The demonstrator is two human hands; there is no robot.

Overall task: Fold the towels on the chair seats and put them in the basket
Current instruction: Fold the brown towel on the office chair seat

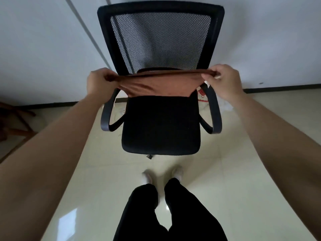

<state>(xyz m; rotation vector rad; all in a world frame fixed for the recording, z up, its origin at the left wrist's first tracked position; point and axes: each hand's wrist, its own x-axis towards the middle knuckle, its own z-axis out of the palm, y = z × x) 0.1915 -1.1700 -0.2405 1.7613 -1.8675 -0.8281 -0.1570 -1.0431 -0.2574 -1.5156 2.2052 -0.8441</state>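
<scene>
A brown towel (pixel 157 86) hangs stretched between my two hands above the back part of a black office chair's seat (pixel 160 126). My left hand (pixel 99 82) pinches the towel's left top corner and my right hand (pixel 221 80) pinches the right top corner. The towel's upper edge is pulled taut and its lower edge reaches the seat near the mesh backrest (pixel 160 40). A small white tag shows by my right hand. No basket is in view.
The chair has two curved armrests (pixel 108 117) (pixel 214 117) and stands on a glossy cream tile floor (pixel 225 171) against a pale wall. Dark wooden furniture (pixel 12 122) sits at the far left. My legs and feet (pixel 163 178) are in front of the chair.
</scene>
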